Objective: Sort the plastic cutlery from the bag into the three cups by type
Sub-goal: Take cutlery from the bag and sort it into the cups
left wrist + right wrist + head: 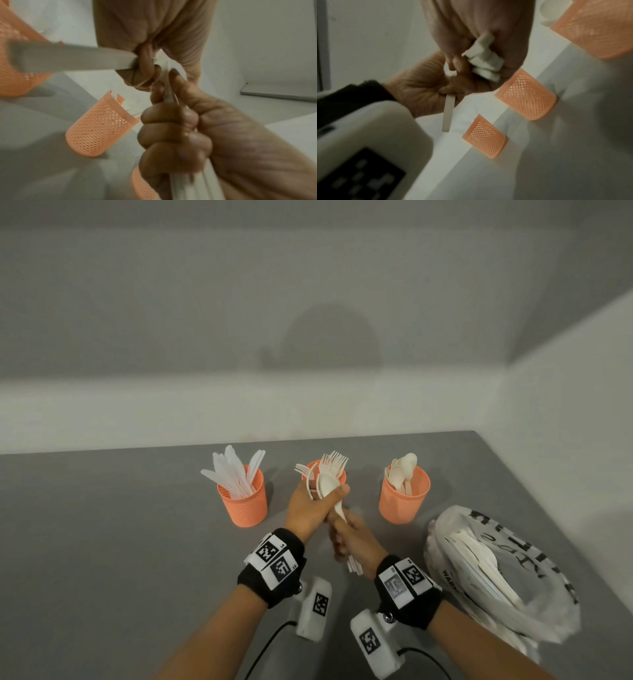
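Observation:
Three orange mesh cups stand in a row: the left cup (244,503) holds knives, the middle cup (339,474) holds forks, the right cup (404,499) holds spoons. My left hand (317,503) is in front of the middle cup, fingers curled round a white spoon (328,485) and another thin white piece. Just below it my right hand (352,539) grips a bundle of white cutlery (485,62) by the handles, whose ends stick out toward me. The two hands touch. The plastic bag (534,577) lies at the right with more cutlery inside.
The grey table (120,542) meets a pale wall behind the cups and another wall at the right, close to the bag. Wrist camera housings and black cables hang below both forearms near the front edge.

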`<state>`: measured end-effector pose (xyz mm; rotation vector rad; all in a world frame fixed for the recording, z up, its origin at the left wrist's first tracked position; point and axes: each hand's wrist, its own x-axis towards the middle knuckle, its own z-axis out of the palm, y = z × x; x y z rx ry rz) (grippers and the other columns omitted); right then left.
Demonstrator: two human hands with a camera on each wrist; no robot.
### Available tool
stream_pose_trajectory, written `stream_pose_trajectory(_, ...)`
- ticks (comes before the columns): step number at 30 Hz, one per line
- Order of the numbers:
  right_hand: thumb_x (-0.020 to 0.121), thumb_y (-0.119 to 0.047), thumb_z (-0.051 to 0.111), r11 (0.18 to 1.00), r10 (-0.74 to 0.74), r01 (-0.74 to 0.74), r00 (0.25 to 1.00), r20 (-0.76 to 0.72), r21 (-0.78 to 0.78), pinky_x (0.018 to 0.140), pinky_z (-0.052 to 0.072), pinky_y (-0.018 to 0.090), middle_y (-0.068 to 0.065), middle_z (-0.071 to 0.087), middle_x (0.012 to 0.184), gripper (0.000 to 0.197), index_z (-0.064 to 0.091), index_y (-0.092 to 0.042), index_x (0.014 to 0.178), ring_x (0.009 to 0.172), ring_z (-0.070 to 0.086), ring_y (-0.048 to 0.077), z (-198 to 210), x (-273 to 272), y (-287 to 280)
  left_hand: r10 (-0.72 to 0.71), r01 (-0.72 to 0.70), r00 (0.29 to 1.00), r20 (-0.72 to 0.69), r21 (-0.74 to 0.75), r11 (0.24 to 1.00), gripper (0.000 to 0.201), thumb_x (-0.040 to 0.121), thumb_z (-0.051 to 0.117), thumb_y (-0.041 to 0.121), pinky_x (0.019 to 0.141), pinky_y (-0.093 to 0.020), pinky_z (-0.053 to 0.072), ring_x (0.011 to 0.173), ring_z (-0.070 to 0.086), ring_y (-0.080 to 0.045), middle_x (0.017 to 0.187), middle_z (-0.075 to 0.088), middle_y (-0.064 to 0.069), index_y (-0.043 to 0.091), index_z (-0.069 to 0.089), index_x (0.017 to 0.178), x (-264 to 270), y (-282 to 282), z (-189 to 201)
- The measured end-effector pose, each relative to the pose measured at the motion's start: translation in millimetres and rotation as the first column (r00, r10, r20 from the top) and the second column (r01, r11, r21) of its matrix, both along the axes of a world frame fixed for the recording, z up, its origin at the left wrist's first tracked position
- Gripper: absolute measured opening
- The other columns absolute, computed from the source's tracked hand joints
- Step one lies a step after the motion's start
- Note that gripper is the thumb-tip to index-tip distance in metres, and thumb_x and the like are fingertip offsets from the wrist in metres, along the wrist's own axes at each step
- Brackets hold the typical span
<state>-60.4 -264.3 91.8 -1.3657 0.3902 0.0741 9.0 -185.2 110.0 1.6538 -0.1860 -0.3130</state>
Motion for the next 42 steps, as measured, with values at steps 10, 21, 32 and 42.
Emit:
stream_pose_trajectory(10,0.097,-0.042,0.036,0.999,0.03,-0.03,0.999,0.025,0.025,0.032,0.026,0.014,0.0,0.05,0.052,0.034,0.053,-0.014,0.09,0.029,0.031,0.003,-4.5,-1.4,-14.3,-0.008,0.006,0.999,-0.037,-0.059,0.998,0.015,0.087,0.061,0.014,0.043,-0.008,0.04,0.049,0.056,-0.001,0.064,0.058,-0.002,0.01,0.058,0.073,-11.7,-5.3,-10.8)
stream_pose_trajectory(21,0.098,-0.028,0.042,0.997,0.008,-0.007,1.0,0.005,-0.072,0.072,0.051,0.033,0.002,0.061,0.077,0.019,0.058,-0.02,0.09,0.07,0.059,0.015,-5.9,-6.0,-41.8,0.075,-0.101,0.988,-0.135,-0.198,0.975,0.03,0.1,0.036,0.026,0.065,-0.031,0.056,0.061,0.064,-0.017,0.068,0.064,-0.008,0.002,0.052,0.105,0.6,-5.7,-23.7)
stream_pose_trajectory(32,0.087,-0.017,0.062,0.857,-0.455,0.492,0.862,0.223,-0.156,0.038,0.031,0.017,-0.005,0.045,0.045,0.021,0.051,-0.011,0.069,0.036,0.038,0.006,14.3,14.8,-84.5,0.163,-0.187,0.969,-0.186,-0.118,0.975,0.04,0.094,0.048,0.033,0.052,-0.027,0.033,0.039,0.037,-0.01,0.035,0.038,0.008,0.014,0.045,0.058,38.1,-10.0,-14.7)
stream_pose_trajectory(42,0.09,-0.016,0.057,0.554,-0.816,0.83,0.528,0.234,0.059,0.037,0.037,0.012,-0.01,0.042,0.032,0.038,0.04,-0.012,0.057,0.029,0.044,0.001,31.0,63.2,-133.3,0.291,-0.271,0.955,0.062,-0.223,0.937,0.047,0.096,0.043,0.037,0.052,-0.023,0.036,0.039,0.035,-0.005,0.042,0.037,0.007,0.018,0.037,0.054,85.5,-52.5,22.3)
